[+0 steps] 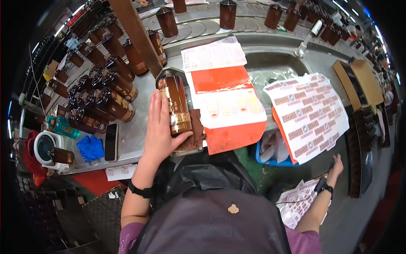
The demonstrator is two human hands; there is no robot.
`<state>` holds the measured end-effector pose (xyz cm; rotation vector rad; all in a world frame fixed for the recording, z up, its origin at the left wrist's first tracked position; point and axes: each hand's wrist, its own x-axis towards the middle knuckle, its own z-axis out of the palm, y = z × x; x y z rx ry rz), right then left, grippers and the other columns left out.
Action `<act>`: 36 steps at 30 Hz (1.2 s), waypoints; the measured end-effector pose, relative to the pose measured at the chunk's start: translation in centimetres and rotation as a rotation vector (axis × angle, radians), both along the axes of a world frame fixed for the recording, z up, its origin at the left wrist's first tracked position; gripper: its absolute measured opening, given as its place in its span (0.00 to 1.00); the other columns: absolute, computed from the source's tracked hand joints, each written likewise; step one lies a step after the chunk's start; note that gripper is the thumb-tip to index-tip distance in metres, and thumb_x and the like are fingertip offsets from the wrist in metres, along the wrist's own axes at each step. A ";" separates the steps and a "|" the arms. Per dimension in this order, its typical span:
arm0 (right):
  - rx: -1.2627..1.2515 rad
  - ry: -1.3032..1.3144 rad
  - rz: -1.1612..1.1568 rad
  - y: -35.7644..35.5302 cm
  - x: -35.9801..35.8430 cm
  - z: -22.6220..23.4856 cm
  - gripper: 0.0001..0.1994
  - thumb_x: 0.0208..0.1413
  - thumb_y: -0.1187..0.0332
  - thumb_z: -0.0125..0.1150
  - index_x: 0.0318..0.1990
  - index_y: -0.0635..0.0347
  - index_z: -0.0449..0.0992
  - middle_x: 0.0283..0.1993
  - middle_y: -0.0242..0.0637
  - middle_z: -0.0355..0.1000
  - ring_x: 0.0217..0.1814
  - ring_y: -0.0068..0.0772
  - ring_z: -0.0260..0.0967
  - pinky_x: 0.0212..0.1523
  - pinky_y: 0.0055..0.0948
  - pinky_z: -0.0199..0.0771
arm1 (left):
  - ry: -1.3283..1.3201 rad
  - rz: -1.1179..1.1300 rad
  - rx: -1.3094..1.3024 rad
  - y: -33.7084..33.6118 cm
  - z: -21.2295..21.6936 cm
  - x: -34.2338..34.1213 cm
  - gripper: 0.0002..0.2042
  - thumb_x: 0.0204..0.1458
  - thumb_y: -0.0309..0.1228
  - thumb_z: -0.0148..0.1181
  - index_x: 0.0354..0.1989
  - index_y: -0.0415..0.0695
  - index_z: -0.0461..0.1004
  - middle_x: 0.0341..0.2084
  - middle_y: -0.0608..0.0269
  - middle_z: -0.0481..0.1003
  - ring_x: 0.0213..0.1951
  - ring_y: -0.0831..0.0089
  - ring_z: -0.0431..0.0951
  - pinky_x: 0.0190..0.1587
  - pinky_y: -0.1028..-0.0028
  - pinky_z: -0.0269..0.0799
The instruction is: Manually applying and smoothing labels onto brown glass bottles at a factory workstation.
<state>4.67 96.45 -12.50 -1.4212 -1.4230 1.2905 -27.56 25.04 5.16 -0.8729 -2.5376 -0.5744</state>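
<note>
A brown glass bottle [174,99] with gold printing lies on its side at the counter edge, its base toward me and partly on a brown cloth [195,129]. My left hand [158,125] rests along the bottle's left side, fingers straight and thumb spread across its base end. To the right of the bottle are sheets of labels on a red-orange backing [226,142]. Another label sheet [315,118] sits over the sink's right side. Below that sheet, low on the right, is my right hand [336,168]; its fingers are small and partly turned away, so any grip is unclear.
Many brown bottles [99,99] crowd the left counter, near a phone [111,142], a blue glove [90,148] and a tape dispenser [44,148]. A brown post [137,36] rises ahead. Behind the sink [275,61] runs a conveyor [201,28] carrying bottles. A cardboard box [366,82] stands right.
</note>
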 end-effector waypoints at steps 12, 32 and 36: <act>0.427 -0.211 0.902 -17.7 -28.8 20.3 0.18 0.62 0.58 0.60 0.49 0.65 0.80 0.41 0.32 0.78 0.42 0.21 0.71 0.47 0.21 0.67 | -0.179 -0.041 -0.121 0.9 0.4 -0.4 0.45 0.39 0.31 0.74 0.68 0.38 0.58 0.70 0.48 0.56 0.71 0.45 0.53 0.69 0.54 0.56; 0.201 -0.478 1.207 -25.7 -55.3 10.0 0.11 0.49 0.62 0.72 0.29 0.62 0.81 0.25 0.26 0.74 0.25 0.18 0.65 0.30 0.21 0.64 | -0.398 -0.120 0.250 -1.4 -2.7 -1.9 0.60 0.40 0.36 0.77 0.74 0.39 0.35 0.72 0.31 0.39 0.71 0.36 0.46 0.70 0.51 0.52; 0.184 -0.365 1.150 -23.2 -54.8 9.2 0.08 0.52 0.67 0.67 0.30 0.63 0.83 0.28 0.31 0.78 0.28 0.21 0.70 0.33 0.23 0.68 | -0.362 -0.103 0.251 -1.5 -2.6 -1.9 0.60 0.39 0.36 0.78 0.74 0.38 0.36 0.72 0.31 0.39 0.71 0.35 0.47 0.70 0.51 0.51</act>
